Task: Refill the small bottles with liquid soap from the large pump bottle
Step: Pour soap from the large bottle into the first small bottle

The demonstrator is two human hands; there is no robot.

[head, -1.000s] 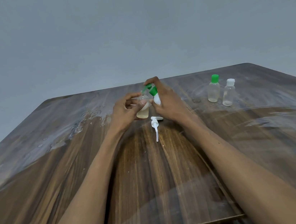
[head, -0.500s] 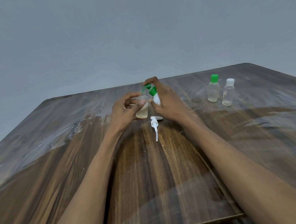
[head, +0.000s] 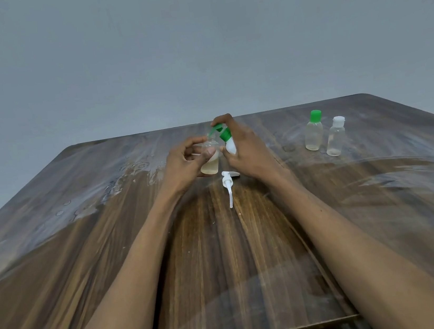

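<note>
I see the small clear bottle point(head: 210, 156), about a third full of yellowish soap, held above the wooden table point(head: 223, 260) near its middle. My left hand point(head: 185, 165) grips it, fingers curled round its body. My right hand point(head: 244, 151) is wrapped round the white bottle with the green cap point(head: 228, 140), tilted so its green spout meets the small bottle's mouth. A white pump head point(head: 228, 187) lies on the table just in front of both hands. Far right stand a green-capped bottle point(head: 314, 131) and a white-capped bottle point(head: 335, 136), side by side.
</note>
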